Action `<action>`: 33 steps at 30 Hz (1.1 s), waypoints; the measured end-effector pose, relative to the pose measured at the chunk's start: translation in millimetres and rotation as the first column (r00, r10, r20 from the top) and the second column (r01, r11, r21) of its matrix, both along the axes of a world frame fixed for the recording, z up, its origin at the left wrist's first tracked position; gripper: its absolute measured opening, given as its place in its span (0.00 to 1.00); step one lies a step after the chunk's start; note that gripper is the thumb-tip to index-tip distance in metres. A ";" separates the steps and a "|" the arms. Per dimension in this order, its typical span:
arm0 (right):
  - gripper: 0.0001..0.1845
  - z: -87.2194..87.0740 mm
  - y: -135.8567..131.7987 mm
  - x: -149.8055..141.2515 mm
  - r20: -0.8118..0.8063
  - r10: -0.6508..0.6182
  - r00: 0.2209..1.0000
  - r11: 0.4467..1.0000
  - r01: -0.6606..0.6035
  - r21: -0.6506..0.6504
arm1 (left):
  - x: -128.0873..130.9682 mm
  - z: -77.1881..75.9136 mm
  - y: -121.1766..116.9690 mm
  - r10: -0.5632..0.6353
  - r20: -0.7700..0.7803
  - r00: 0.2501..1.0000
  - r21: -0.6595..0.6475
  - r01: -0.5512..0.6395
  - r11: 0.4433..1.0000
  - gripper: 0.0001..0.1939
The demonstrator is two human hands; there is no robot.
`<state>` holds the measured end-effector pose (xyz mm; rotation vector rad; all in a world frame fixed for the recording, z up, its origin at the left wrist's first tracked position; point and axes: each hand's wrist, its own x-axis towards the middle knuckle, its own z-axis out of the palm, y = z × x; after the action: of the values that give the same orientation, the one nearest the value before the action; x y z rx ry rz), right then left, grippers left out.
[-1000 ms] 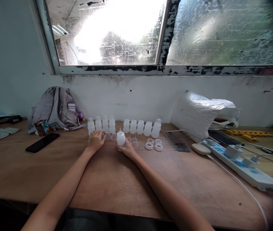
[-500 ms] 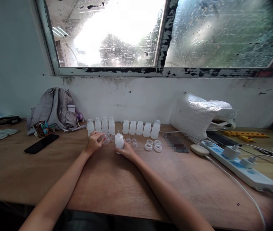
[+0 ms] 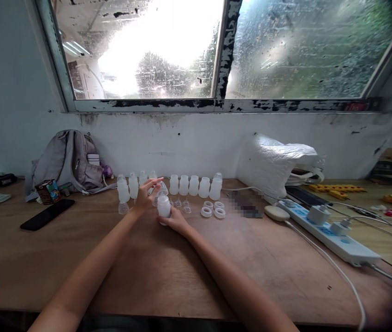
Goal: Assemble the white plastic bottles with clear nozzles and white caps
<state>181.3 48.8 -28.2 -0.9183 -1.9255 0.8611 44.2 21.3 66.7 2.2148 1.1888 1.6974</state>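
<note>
- One baby bottle [image 3: 163, 211] stands roughly upright in your right hand [image 3: 177, 220], near the middle of the wooden tabletop [image 3: 147, 276]; whether its base touches the wood is hidden.
- Your right thumb and fingers curl firmly around its body, parted only by its width.
- Your left hand [image 3: 145, 196] is at its 10 o'clock, thumb and fingertips slightly apart, gripping a clear dome cap [image 3: 162, 188] tilted just above the bottle; you cannot tell whether they touch.
- Toward 11 o'clock, four capped bottles [image 3: 133, 186] stand in a row, partly behind your left hand.
- Toward 1 o'clock stand four uncapped bottles [image 3: 193, 186].
- Four white collar rings [image 3: 220, 216] lie at 3 o'clock.
- One black smartphone [image 3: 47, 215] lies at 9 o'clock.
</note>
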 end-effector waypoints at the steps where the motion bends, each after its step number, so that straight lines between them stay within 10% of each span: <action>1: 0.24 -0.7 0.3 0.1 0.000 0.005 1.000 1.000 -0.005 0.007 | -0.5 -3.7 -0.4 -0.005 -0.008 1.000 -0.012 0.005 1.000 0.15; 16: 0.22 2.4 -1.9 -0.1 0.001 0.009 1.000 0.999 -0.009 0.034 | 5.3 -43.2 -7.6 -0.080 0.233 0.969 -0.234 0.135 0.963 0.22; 28: 0.18 6.6 -16.3 -5.3 0.225 -0.076 0.971 0.958 0.009 0.287 | -14.6 -53.5 9.8 -0.091 0.878 0.470 -0.229 0.581 0.781 0.18; 33: 0.22 4.5 -21.4 -4.9 0.317 -0.287 0.904 0.835 0.074 0.546 | -18.7 -56.4 8.0 -0.172 0.827 0.535 -0.275 0.653 0.705 0.14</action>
<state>176.3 27.5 -23.7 -0.9572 -2.1979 0.0055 25.5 29.3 10.4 1.0699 0.6644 1.4974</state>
